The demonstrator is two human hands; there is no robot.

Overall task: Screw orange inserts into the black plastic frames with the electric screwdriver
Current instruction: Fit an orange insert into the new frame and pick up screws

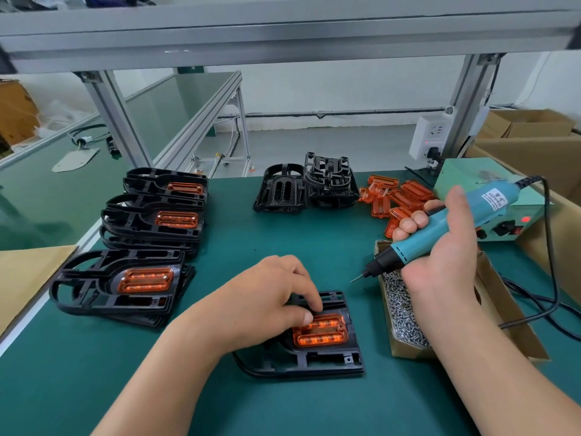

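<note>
Workbench view of an insert-fastening cycle, partway through the batch. On the green mat (220, 388), at the near centre, lies a black frame (317, 361) with an orange insert (323, 333) seated in its recess. The left hand (267, 297) rests on this frame, fingers curled, with thumb and forefinger pressing the left end of the insert; it steadies the parts rather than enclosing them. The right hand (440, 247) is wrapped around the teal electric screwdriver (446, 234), whose bit points down and left and hangs in the air, apart from the frame and just beside the box of screws (405, 313) at the right. Whether a screw sits on the bit cannot be told.

Finished work, by appearance: three stacks of fitted frames (138, 243) at the left, each top frame carrying an insert. Remaining work: a pile of bare frames (308, 184) at the far centre and a heap of loose inserts (396, 196) to its right. By this evidence the batch is perhaps past its midpoint, and the present frame is not yet being driven.
</note>
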